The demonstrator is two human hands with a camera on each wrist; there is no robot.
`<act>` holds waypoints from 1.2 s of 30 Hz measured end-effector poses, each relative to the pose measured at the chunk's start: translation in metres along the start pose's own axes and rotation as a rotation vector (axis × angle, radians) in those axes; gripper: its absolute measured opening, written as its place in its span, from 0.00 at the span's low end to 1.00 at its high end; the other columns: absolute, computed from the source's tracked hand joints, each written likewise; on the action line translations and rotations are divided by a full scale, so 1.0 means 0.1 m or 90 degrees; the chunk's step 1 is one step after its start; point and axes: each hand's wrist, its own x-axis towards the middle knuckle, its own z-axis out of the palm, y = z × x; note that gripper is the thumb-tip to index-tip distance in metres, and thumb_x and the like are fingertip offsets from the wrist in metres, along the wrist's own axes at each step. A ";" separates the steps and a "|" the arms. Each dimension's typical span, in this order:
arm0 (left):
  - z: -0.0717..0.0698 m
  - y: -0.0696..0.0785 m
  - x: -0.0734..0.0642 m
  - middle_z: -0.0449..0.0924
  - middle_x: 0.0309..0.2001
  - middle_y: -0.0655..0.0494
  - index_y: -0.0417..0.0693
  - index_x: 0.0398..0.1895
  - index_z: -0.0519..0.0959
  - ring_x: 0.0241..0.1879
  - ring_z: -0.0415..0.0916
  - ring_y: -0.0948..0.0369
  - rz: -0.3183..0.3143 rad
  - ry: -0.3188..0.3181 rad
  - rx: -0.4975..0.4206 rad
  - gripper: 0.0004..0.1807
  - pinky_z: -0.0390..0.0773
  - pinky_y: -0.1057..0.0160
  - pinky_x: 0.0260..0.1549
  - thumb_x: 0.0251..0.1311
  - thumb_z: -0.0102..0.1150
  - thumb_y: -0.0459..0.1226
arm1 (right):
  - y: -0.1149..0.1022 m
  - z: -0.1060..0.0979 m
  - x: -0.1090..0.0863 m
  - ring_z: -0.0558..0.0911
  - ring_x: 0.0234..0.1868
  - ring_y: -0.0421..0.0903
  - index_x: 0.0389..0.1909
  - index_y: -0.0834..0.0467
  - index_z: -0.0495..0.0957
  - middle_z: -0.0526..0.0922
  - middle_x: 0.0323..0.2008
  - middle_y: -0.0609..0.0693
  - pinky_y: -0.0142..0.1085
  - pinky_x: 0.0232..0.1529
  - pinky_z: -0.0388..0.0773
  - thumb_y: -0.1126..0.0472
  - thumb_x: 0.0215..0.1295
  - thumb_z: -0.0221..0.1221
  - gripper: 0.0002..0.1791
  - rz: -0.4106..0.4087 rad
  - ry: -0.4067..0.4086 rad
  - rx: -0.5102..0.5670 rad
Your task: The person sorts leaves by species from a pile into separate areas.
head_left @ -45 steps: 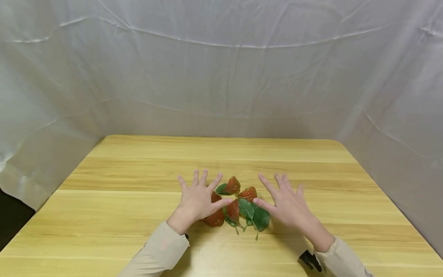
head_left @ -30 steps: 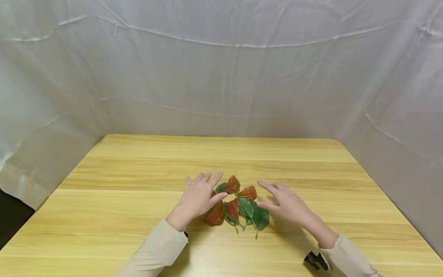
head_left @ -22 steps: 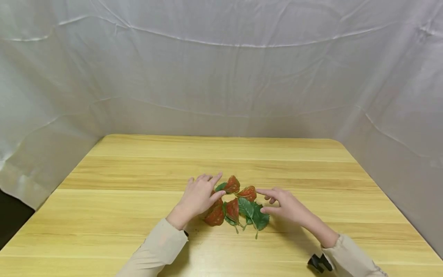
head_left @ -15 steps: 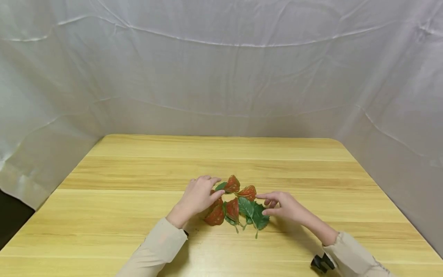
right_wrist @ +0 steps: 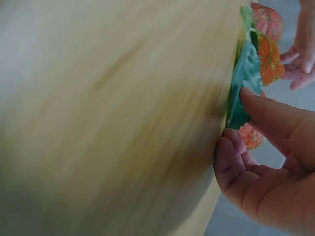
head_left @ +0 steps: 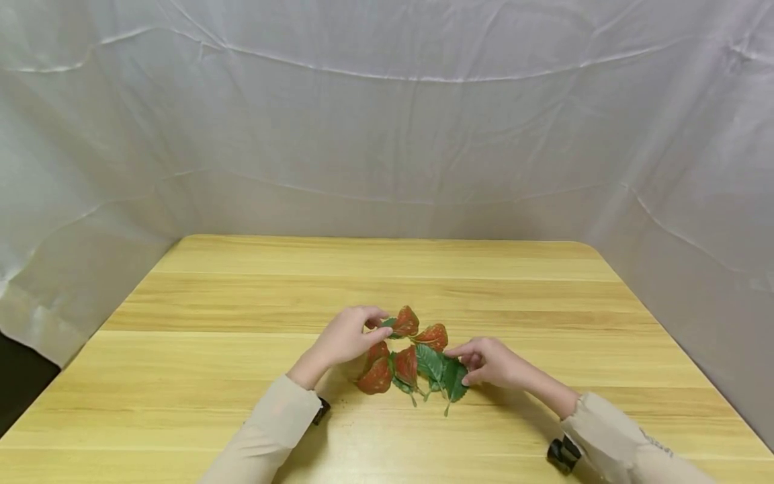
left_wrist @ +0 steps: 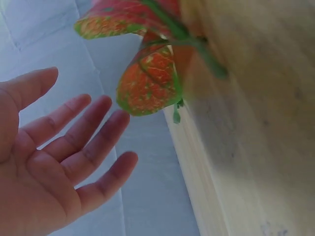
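A cluster of artificial leaves lies on the wooden table (head_left: 242, 376): several are red with speckles and green edges, others dark green, all with short green stems. My left hand (head_left: 346, 336) hovers at the cluster's left side, by a red leaf (head_left: 406, 321). In the left wrist view its fingers (left_wrist: 86, 135) are loosely bent, with nothing in them. My right hand (head_left: 492, 364) is at the rightmost green leaf (head_left: 455, 378); in the right wrist view, the thumb lies on that leaf and the curled fingers meet its edge. Another red leaf (head_left: 375, 376) lies nearest the left wrist.
Pale grey cloth sheeting (head_left: 387, 154) hangs behind the table and along both sides. Dark camera mounts (head_left: 564, 456) show under the sleeve cuffs. A dark gap (head_left: 24, 376) shows beyond the table's left edge.
Both hands have gone from spread fingers over the cluster to bent fingers down beside it. The right hand has closed in on the rightmost green leaf, which has shifted slightly left.
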 end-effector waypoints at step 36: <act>-0.11 0.09 0.50 0.77 0.47 0.50 0.40 0.49 0.76 0.46 0.73 0.58 0.031 -0.190 -0.143 0.15 0.71 0.63 0.44 0.63 0.49 0.38 | -0.04 0.05 0.01 0.70 0.25 0.37 0.29 0.62 0.77 0.72 0.26 0.46 0.30 0.26 0.71 0.70 0.42 0.67 0.12 -0.010 0.015 -0.092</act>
